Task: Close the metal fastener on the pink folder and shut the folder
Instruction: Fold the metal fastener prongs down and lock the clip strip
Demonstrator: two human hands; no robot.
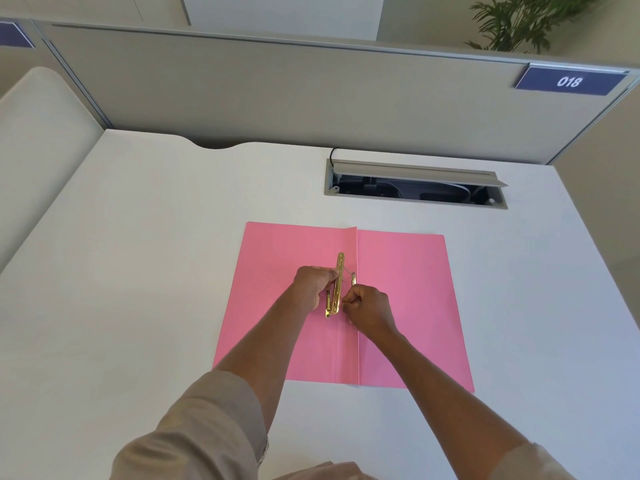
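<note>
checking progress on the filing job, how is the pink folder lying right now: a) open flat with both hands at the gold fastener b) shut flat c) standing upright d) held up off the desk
a: the pink folder lies open on the desk, left hand and right hand at the gold fastener by the fold.

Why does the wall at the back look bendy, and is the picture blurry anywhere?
In the head view, the wide-angle lens bows the partition and tilts the desk edges; the light is soft and even, with only faint shadows under the hands; the gold metal fastener on the pink folder catches a small glint; the plant looks slightly soft.
</note>
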